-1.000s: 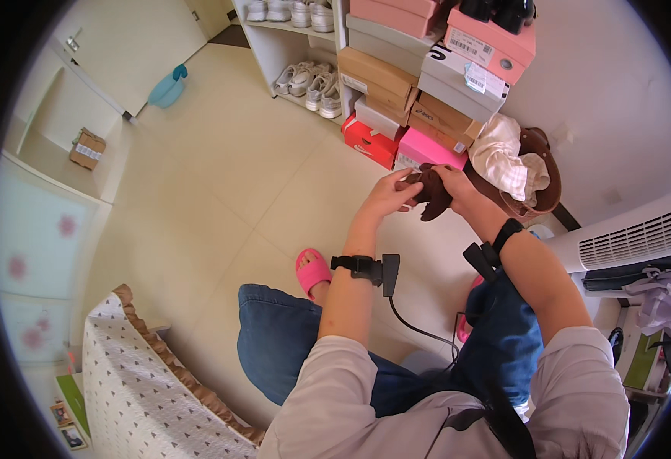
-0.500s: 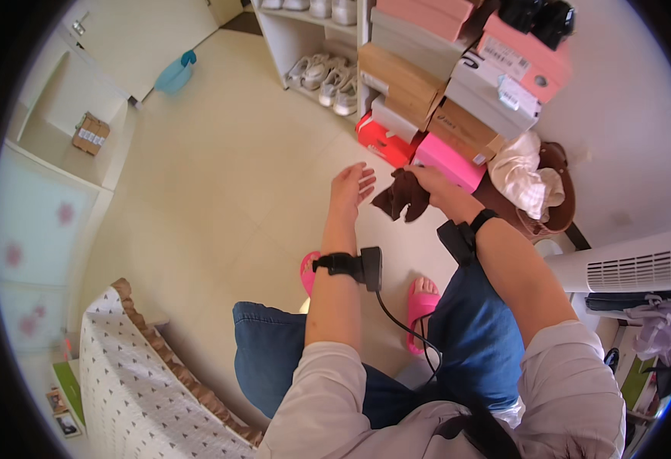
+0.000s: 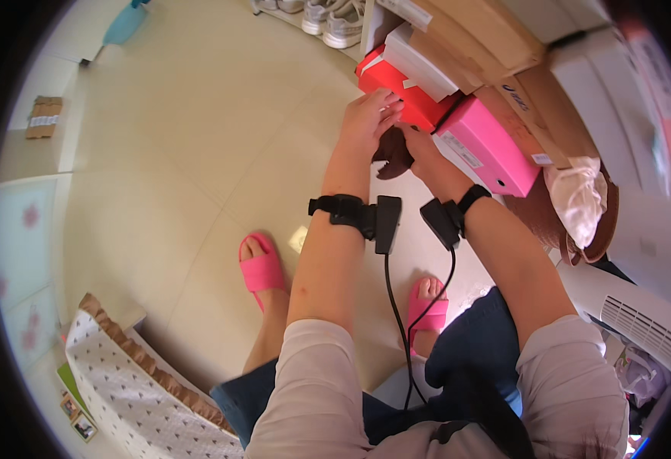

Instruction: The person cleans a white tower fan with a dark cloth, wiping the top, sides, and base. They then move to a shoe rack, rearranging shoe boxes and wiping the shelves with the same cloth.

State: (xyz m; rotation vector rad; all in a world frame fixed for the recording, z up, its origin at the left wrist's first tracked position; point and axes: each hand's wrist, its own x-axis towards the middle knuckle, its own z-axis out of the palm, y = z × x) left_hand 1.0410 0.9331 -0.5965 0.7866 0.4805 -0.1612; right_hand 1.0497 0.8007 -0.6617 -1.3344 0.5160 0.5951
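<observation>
In front of the stacked shoe boxes, my right hand [image 3: 423, 151] grips a dark brown cloth [image 3: 394, 158], which hangs crumpled below its fingers. My left hand [image 3: 369, 118] is just left of it, fingers stretched and slightly apart, holding nothing visible. It overlaps the near corner of a red shoe box [image 3: 410, 93]; I cannot tell if it touches the box. Beside my right hand lies a bright pink box [image 3: 488, 145]. Part of the cloth is hidden behind my left wrist.
Brown and white shoe boxes [image 3: 496, 38] pile up at the right, near a brown bag [image 3: 607, 218] with pale cloth [image 3: 576, 200]. Grey-white sneakers [image 3: 343, 23] sit on a low shelf ahead. A patterned cover [image 3: 133, 382] hangs at the lower left. Cables run from my wrists.
The view has moved in closer to the boxes. Both hands have reached farther forward toward the red box, the left now nearer the brown cloth. The right hand keeps its hold on the cloth.
</observation>
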